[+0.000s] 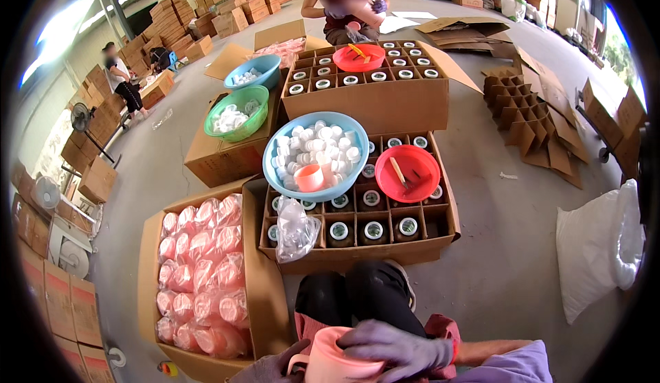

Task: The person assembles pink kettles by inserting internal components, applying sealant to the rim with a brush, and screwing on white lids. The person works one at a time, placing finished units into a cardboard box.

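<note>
Low in front of me is a pink mug (333, 362) with a handle on its left side. My left hand (275, 367), in a grey glove, is closed around the handle side. My right hand (402, 347), also gloved, grips the mug from the right, its fingers curled over the rim; the inside is mostly hidden. Just beyond my knees stands a divided carton (357, 259) of lidded jars. On it rest a blue basin (271, 170) of white caps with a pink cup (309, 177), a red basin (430, 170) with small tools, and a crumpled plastic bag (297, 230).
An open carton (265, 293) of bagged pink cups stands at left. Behind are a green basin (237, 132), another blue basin (269, 73) and a second jar carton (371, 104). A co-worker (344, 5) sits beyond. Cardboard dividers (515, 108) and a white sack (595, 245) lie right.
</note>
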Tool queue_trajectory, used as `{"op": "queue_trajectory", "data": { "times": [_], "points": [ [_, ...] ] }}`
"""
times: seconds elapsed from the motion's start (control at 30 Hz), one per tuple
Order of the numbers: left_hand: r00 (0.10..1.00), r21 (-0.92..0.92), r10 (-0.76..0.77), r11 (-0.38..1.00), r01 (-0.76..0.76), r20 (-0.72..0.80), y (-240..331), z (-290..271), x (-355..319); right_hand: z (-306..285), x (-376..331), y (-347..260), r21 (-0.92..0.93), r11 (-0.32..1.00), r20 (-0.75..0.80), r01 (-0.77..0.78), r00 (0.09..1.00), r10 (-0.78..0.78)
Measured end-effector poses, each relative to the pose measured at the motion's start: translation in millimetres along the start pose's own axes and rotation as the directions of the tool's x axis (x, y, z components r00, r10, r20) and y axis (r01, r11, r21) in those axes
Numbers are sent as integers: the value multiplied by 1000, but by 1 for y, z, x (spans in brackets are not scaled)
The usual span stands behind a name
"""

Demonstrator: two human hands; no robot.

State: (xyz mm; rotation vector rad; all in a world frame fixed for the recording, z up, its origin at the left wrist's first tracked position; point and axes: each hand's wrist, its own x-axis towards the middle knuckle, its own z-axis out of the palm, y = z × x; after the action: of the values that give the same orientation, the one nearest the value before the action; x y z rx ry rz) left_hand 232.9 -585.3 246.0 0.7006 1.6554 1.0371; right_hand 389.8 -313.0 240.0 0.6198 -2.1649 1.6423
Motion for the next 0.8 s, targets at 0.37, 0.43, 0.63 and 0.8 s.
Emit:
{"op": "queue_trajectory", "data": {
  "times": [0.37,0.43,0.63,0.8],
  "points": [
    [969,-61,-245,968,245,6,-4,-29,-43,54,66,12,-171,967,63,190,981,-181],
    [967,-237,-244,946,221,-71,-40,-29,-52,49,84,10,-146,985,106,92,991,-77],
    [931,-430,-45,894,-125,-363,-125,10,-66,2,79,36,-331,942,-40,-44,999,33],
    [908,-520,-63,835,-180,-415,-110,34,-40,-48,99,93,-280,898,-296,-339,920,255]
  ]
}}
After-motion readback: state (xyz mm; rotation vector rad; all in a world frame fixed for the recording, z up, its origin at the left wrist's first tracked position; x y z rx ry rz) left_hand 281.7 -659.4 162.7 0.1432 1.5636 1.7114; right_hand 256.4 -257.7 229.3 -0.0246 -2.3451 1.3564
